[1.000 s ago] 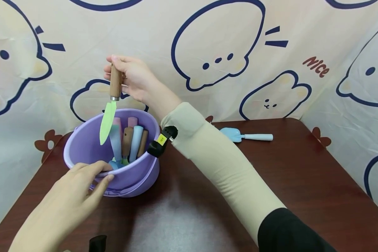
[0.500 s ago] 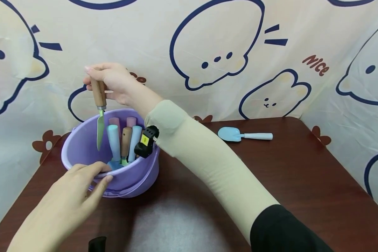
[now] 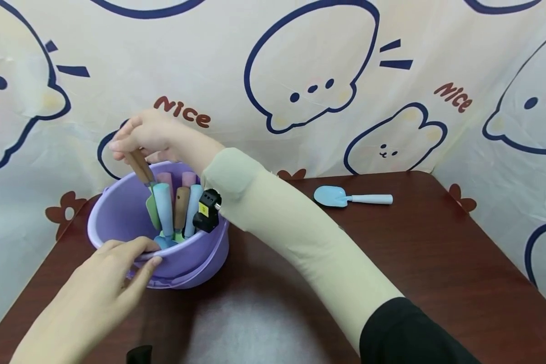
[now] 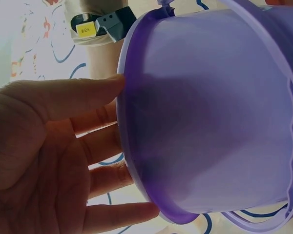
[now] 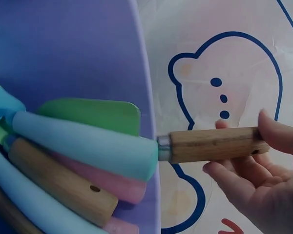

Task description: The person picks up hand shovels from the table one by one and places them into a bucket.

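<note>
My left hand grips the near rim of a purple bucket, with the thumb outside and the fingers over the edge. In the left wrist view that thumb presses against the bucket's outer wall. My right hand pinches the wooden handle of a green-bladed garden trowel near its end. The trowel's green blade is down inside the bucket, partly behind a light blue tool handle. Several tools with blue, pink and wooden handles stand in the bucket, their lower ends largely hidden.
A small light blue trowel lies on the dark brown table, right of the bucket and toward the back. Behind the table hangs a cream cloth with cartoon outlines. My right forearm crosses over the table.
My right hand has moved left and down, lowering the green trowel from above the bucket into it. The left hand still holds the rim.
</note>
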### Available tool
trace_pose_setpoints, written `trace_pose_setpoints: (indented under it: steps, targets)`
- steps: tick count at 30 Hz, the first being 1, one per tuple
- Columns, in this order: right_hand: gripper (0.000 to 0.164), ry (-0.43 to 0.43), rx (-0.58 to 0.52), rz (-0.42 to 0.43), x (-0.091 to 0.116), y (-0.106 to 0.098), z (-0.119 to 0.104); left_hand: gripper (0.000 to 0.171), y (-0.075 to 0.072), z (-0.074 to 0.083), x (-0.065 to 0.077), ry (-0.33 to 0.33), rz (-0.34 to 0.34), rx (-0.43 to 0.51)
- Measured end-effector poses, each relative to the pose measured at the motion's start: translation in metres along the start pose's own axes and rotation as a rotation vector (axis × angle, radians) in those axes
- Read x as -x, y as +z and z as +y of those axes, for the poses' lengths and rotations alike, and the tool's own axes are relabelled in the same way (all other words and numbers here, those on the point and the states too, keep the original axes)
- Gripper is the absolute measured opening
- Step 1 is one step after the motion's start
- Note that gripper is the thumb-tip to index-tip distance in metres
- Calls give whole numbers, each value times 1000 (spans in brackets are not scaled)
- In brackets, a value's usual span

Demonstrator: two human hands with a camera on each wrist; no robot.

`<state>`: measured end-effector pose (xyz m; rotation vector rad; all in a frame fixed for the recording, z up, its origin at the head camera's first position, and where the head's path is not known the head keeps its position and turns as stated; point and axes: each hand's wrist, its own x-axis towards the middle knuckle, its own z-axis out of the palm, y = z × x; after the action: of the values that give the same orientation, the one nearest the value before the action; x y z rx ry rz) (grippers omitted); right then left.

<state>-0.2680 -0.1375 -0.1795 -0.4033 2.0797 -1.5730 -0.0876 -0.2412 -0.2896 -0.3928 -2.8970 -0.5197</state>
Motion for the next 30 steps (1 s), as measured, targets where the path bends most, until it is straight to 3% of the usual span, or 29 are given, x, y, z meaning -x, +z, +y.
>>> trace_pose_setpoints:
  steps: [13, 17, 23, 30]
  targets:
    - [8, 57, 340, -17, -5, 0, 7, 13, 0, 0, 0, -20, -16, -10]
    - [9, 67, 454, -60, -5, 0, 7, 13, 0, 1, 0, -16, -15, -12]
    - [15, 103, 470, -92, -4, 1, 7, 12, 0, 2, -1, -14, -15, -11]
    - [17, 84, 450, -145, -1, -3, 7, 13, 0, 2, -1, -13, -16, -2]
